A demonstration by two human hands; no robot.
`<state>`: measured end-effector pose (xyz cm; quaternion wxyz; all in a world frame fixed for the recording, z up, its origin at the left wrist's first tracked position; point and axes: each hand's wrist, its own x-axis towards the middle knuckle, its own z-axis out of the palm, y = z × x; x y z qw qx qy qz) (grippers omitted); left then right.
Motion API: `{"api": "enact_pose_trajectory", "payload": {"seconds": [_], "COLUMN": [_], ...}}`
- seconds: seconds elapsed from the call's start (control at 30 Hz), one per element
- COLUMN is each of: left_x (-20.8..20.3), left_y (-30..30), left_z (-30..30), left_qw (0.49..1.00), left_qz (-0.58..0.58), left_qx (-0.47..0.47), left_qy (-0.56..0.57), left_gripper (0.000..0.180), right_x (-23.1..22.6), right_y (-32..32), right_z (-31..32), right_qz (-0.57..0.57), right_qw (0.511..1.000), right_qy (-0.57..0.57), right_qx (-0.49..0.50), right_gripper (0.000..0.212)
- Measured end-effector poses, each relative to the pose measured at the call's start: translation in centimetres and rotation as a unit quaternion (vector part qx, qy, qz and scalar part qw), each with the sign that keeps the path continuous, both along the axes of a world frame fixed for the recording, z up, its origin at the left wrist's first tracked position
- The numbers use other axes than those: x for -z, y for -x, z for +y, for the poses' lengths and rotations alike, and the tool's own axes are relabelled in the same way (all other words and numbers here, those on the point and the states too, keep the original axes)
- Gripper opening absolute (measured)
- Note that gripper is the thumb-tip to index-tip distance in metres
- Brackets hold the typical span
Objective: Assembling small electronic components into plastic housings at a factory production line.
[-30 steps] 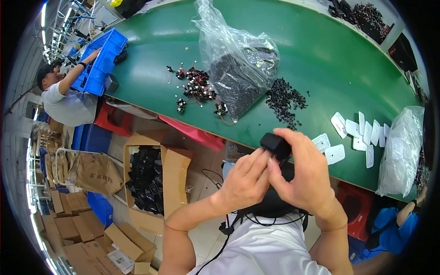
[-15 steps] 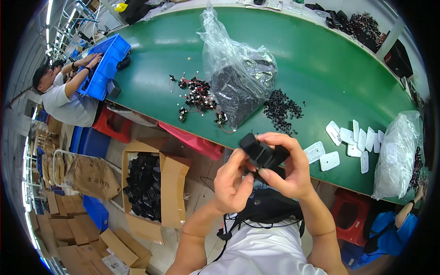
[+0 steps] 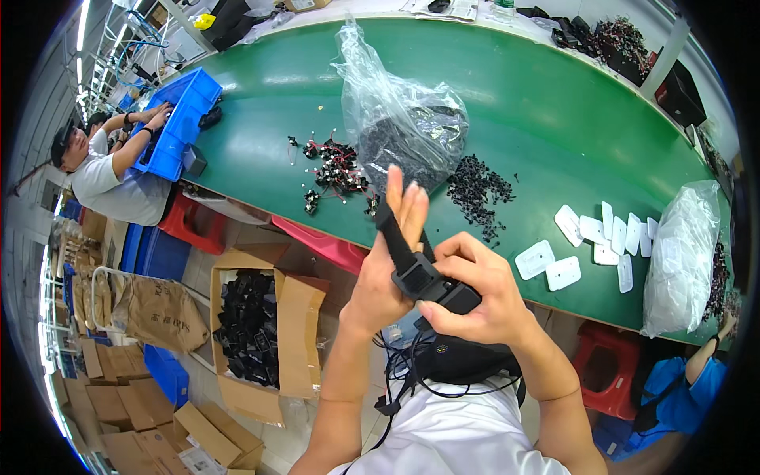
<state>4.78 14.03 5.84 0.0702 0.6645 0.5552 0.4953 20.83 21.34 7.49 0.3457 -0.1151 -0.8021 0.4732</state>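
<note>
The right hand (image 3: 495,297) was gripping a small black plastic box-shaped unit (image 3: 459,298) in midair, while the left hand (image 3: 376,285) had its fingers poked out straight, not clenched, through the loop of a black fabric strap (image 3: 394,241). Strap looked already joined to the unit, but tbh you couldn't tell if it was fully fastened. Further out, tiny black plastic pieces (image 3: 479,190) and flat white rounded plates (image 3: 564,273) sat loose on the green table (image 3: 538,111), apparently unused yet.
</note>
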Motion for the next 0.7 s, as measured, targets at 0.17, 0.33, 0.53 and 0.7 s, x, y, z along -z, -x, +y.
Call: {"api": "enact_pose_trajectory", "payload": {"seconds": [0.17, 0.33, 0.53, 0.7], "left_x": [-1.8, -0.7, -2.7, -5.1], "left_y": [-1.8, -1.8, -1.3, -2.3], "left_z": [1.0, 2.9, 7.4, 8.2], "left_qw": [0.905, 0.957, 0.726, 0.741], "left_qz": [-0.411, -0.285, -0.679, -0.638], "left_qx": [0.096, 0.05, 0.047, 0.052], "left_qy": [0.055, -0.006, -0.095, -0.202], "left_gripper": [0.084, 0.097, 0.043, 0.034], "right_x": [-0.7, -1.0, 2.3, 0.9], "right_y": [-0.7, -1.4, -0.8, -1.1], "right_z": [-0.3, -1.1, -4.8, -3.6], "right_qz": [-0.049, -0.086, -0.14, -0.139], "right_qw": [0.997, 0.994, 0.983, 0.972], "right_qy": [0.031, -0.022, -0.075, 0.013], "right_qx": [-0.056, -0.069, -0.093, -0.188], "right_gripper": [0.034, 0.034, 0.03, 0.03]}}
